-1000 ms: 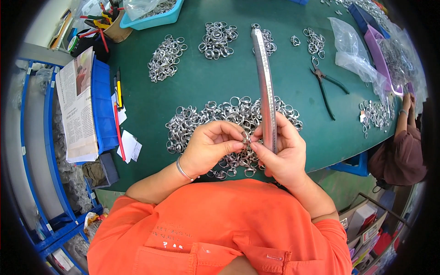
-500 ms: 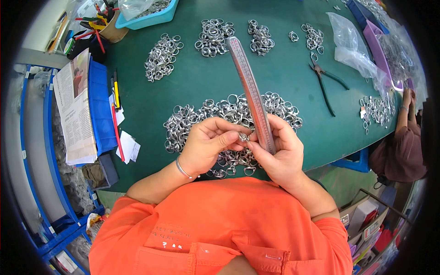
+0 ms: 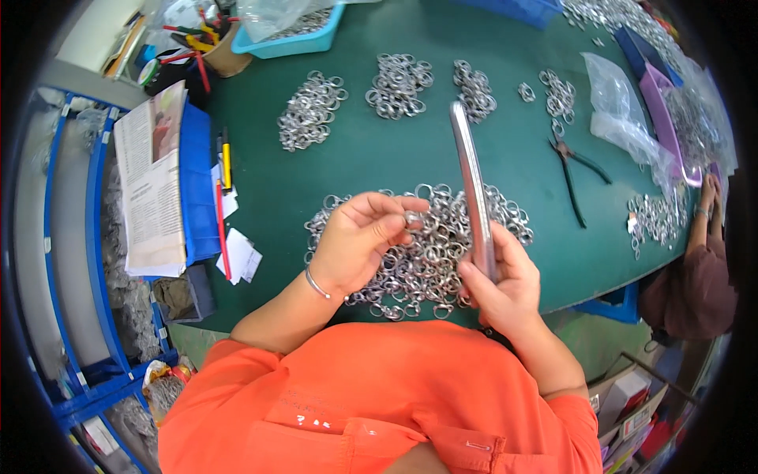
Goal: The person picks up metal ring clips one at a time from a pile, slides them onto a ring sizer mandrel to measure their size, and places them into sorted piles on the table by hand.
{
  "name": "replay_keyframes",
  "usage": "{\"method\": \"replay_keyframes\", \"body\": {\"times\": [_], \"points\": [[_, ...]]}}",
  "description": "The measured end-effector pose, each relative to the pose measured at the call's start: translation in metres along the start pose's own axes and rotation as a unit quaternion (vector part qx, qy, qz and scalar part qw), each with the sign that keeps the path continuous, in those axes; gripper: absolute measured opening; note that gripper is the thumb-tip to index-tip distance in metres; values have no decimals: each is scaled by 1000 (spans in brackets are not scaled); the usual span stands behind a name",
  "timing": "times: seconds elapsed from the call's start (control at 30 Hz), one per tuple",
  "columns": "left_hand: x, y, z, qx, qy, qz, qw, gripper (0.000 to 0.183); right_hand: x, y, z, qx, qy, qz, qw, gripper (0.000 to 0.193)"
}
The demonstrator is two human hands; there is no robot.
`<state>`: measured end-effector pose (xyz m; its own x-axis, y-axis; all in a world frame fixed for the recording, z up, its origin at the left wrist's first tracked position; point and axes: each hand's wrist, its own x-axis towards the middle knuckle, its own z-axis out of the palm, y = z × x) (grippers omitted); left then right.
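Observation:
Between the thumb and fingertips of my left hand (image 3: 347,249) is a small silver ring (image 3: 412,219), partly hidden by the fingers. My right hand (image 3: 509,288) is wrapped round the lower end of a tapered metal ring mandrel (image 3: 471,182), which stands up and leans slightly left. Beneath both hands spreads a large loose pile of silver rings (image 3: 430,265). Farther back lie smaller heaps of rings: one at left (image 3: 308,114), one in the middle (image 3: 399,85) and another (image 3: 475,88) just behind the mandrel's tip.
Green-handled cutting pliers (image 3: 570,178) lie to the right, near a clear plastic bag (image 3: 620,107) and more rings (image 3: 657,221). At left stand a blue bin (image 3: 197,186) with newspaper and some pens (image 3: 226,166). A light-blue tray (image 3: 296,43) sits at the back. Another person's hand (image 3: 709,189) is far right.
My hands have drawn apart, the left keeping the ring and the right keeping the mandrel. The mandrel has turned, so its scale no longer faces me. The whole view has shifted slightly.

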<state>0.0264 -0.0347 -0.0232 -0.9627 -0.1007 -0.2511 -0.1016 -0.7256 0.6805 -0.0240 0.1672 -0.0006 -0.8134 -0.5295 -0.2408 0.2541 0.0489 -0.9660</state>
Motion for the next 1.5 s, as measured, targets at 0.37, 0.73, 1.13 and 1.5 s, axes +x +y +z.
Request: {"method": "replay_keyframes", "body": {"times": [0.37, 0.73, 1.13, 1.5], "points": [[11, 26, -25, -42, -30, 58, 997, 18, -8, -2, -8, -299, -137, -185, 926, 52], [1, 21, -16, 93, -112, -6, 989, 33, -4, -7, -6, -304, -176, -204, 914, 52], [-5, 27, -11, 286, -150, 64, 944, 35, -2, -8, -12, -182, -265, -149, 935, 51], [31, 98, -67, 358, 274, 220, 865, 6, -25, 2, -42, -158, -174, 30, 972, 51]]}}
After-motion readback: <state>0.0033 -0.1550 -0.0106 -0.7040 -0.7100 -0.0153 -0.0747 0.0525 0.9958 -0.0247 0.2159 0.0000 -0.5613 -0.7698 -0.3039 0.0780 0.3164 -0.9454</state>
